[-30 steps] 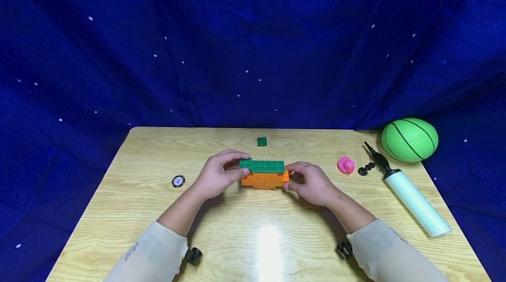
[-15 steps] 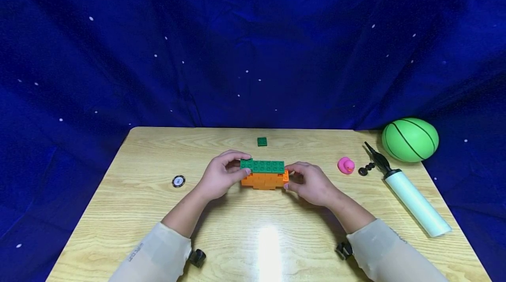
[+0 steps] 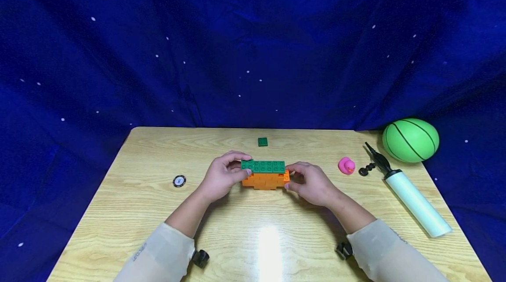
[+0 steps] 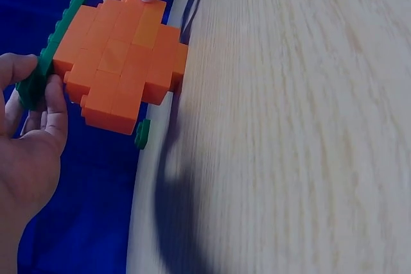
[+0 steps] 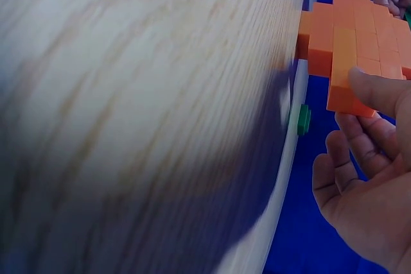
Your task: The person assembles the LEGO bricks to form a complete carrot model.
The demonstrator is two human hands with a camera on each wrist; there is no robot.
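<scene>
A build of stacked orange toy bricks stands on the table, stepped in outline, with a row of green studded bricks along its top. At the left end, my left hand pinches the green brick of that row between thumb and fingers. It sits slightly out of line with the others. My right hand grips the right end of the orange build, thumb on the front face and fingers behind it. The build's back is hidden in the head view.
A loose green brick lies behind the build. To the left is a poker chip. On the right are a pink rubber duck, small black pieces, a hand pump and a green ball. A blue curtain hangs behind.
My left hand has shifted slightly right with the green brick, bringing it nearer the rest of the row. The right hand and the orange build have stayed in place.
</scene>
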